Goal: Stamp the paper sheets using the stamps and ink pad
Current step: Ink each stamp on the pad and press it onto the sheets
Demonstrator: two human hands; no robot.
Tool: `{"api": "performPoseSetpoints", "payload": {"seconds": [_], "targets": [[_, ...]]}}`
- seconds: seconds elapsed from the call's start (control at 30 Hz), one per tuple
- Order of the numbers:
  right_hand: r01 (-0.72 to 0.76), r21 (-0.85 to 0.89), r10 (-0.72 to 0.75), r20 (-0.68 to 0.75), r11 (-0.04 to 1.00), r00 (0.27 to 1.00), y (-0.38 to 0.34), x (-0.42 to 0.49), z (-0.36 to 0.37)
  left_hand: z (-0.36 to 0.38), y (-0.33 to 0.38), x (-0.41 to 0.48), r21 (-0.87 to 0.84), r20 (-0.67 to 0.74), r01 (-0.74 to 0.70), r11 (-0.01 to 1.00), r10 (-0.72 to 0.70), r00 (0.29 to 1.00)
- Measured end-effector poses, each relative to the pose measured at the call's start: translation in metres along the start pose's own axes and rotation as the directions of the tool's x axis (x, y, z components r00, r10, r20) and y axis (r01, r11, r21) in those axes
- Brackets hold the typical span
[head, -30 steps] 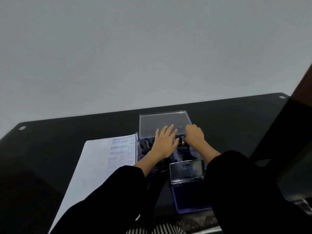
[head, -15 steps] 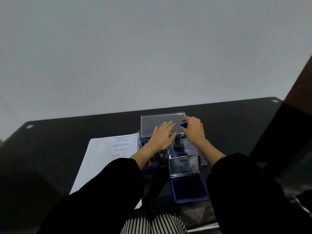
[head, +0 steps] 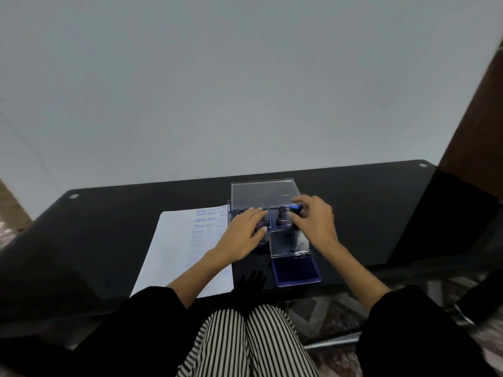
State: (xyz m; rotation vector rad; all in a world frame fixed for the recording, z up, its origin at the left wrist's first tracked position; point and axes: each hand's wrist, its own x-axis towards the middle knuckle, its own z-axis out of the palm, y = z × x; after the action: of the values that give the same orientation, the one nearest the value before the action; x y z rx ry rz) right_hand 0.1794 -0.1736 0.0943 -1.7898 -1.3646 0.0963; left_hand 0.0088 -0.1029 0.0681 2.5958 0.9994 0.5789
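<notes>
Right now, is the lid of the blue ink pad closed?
No, the ink pad shows its bare blue surface, with its lid flipped back behind it.

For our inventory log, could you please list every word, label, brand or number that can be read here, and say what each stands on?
"FRAGILE FRAGILE": blue imprint on the paper sheet, upside down in this view.
Other blue imprints on that sheet: too blurred to read.
Ink pad lid: any marking is too blurred to read.
Blue-topped stamp pinched by the right hand: no label legible.
</notes>
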Motion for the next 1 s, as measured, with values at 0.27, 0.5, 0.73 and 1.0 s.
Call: {"api": "performPoseSetpoints", "payload": {"seconds": [0.27, 0.5, 0.73, 1.0], "targets": [[-0.050, 0.004, 0.050, 0.108, 0.999, 0.993, 0.018, -0.058, 0.023, 0.038, 0.003, -0.072, 0.013, -0.030, -0.001, 1.000, 0.001, 1.000], [-0.045, -0.039, 0.050, 0.151, 0.998, 0.987, 0.022, -0.073, 0.036, 0.070, -0.016, -0.086, 0.126, 0.109, 0.120, 0.985, -0.134, 0.985], [-0.018, -0.137, 0.044, 0.188, 0.990, 0.981, 0.028, -0.082, 0.041, 0.083, -0.023, -0.091, 0.182, 0.140, 0.140, 0.973, -0.167, 0.976], [0.118, -0.309, -0.026, 0.285, 0.944, 0.958, 0.032, -0.082, 0.056, 0.094, -0.027, -0.093, 0.264, 0.080, 0.109, 0.958, -0.135, 0.988]]}}
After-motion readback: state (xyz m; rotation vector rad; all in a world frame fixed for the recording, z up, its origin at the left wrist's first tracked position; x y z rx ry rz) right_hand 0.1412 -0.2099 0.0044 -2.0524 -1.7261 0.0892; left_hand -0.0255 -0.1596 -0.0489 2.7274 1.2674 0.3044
